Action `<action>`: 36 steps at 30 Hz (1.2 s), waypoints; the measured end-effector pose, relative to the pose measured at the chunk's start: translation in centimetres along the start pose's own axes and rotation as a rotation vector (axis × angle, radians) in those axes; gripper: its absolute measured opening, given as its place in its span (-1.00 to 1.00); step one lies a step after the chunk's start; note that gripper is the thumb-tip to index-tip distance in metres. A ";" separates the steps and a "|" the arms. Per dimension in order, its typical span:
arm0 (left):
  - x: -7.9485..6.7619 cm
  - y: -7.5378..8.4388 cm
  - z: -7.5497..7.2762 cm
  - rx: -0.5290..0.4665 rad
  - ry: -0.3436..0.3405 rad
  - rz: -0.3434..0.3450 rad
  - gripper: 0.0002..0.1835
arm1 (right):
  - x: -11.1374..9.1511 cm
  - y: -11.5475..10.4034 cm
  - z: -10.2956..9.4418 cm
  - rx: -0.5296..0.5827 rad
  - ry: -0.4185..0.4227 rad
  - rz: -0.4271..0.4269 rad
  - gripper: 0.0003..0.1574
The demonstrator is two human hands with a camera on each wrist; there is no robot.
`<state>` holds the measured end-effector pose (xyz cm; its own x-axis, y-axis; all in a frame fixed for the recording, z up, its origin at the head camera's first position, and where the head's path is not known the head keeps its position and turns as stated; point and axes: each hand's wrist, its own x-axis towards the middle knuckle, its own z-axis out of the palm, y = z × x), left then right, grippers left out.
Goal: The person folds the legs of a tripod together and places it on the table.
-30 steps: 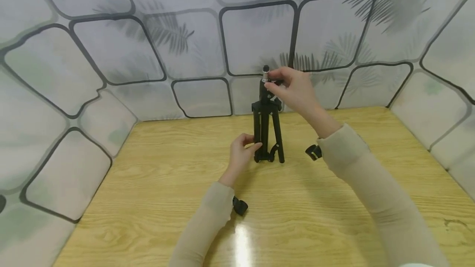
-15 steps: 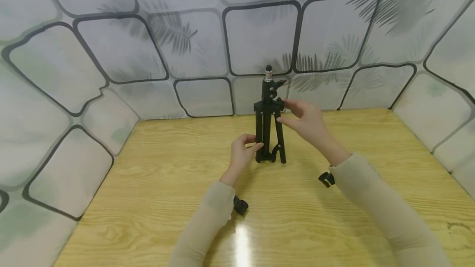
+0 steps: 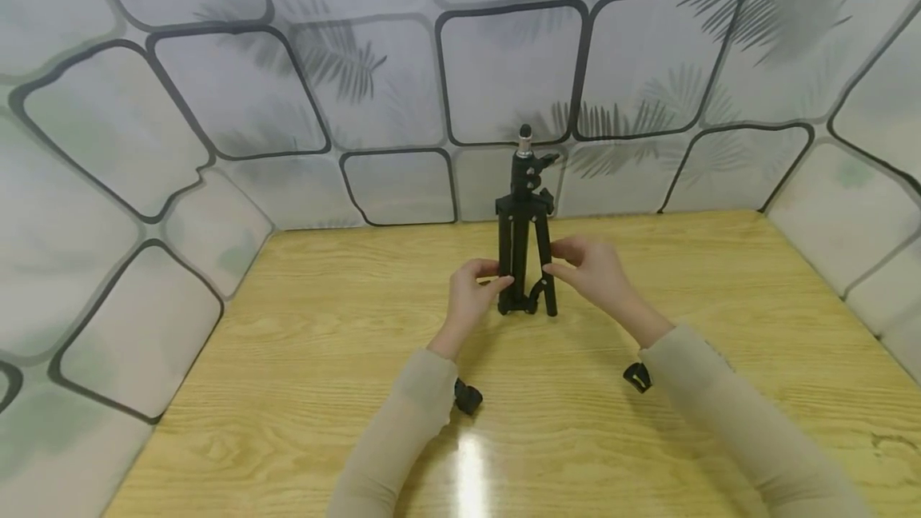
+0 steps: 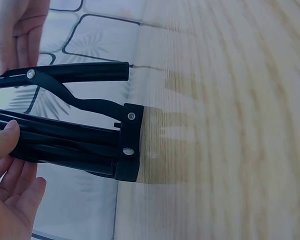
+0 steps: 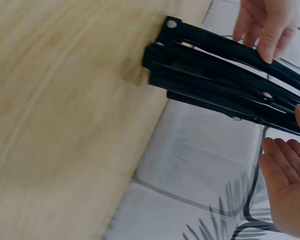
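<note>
A folded black tripod stand (image 3: pixel 521 205) stands upright on the wooden table, a silver tip with a black cap at its top. My left hand (image 3: pixel 469 298) holds its left leg low down, thumb in front. The right leg (image 3: pixel 544 254) leans slightly outward. My right hand (image 3: pixel 596 272) pinches that leg around mid-height, thumb in front and fingers partly hidden behind. In the left wrist view a curved brace (image 4: pixel 82 102) links the outward leg to the lower bracket (image 4: pixel 131 142). The bracket sits close over the tabletop.
The wooden table (image 3: pixel 309 358) runs up to a back wall (image 3: pixel 396 182) covered in patterned fabric, close behind the tripod. Similar fabric walls stand at left and right. Small black devices (image 3: pixel 468 399) are worn at both wrists.
My right hand has moved down from the tripod's top collar, past its shoulder, to the right leg. The left hand keeps its hold. The tripod stays upright.
</note>
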<state>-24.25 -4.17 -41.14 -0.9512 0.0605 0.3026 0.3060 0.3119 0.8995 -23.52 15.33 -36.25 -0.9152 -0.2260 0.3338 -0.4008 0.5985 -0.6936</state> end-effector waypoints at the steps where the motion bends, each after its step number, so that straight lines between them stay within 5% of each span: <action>1: 0.0 0.0 0.0 0.005 -0.002 -0.002 -0.77 | -0.1 0.1 0.1 -0.008 -0.003 0.002 -0.62; 36: -0.1 0.3 -0.1 0.044 -0.017 -0.018 -0.77 | 0.3 0.0 2.0 -0.035 0.051 0.019 -0.76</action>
<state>-24.08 -4.18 -40.86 -0.9571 0.0708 0.2811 0.2876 0.3540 0.8899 -23.90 13.75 -37.43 -0.9190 -0.1756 0.3530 -0.3805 0.6293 -0.6776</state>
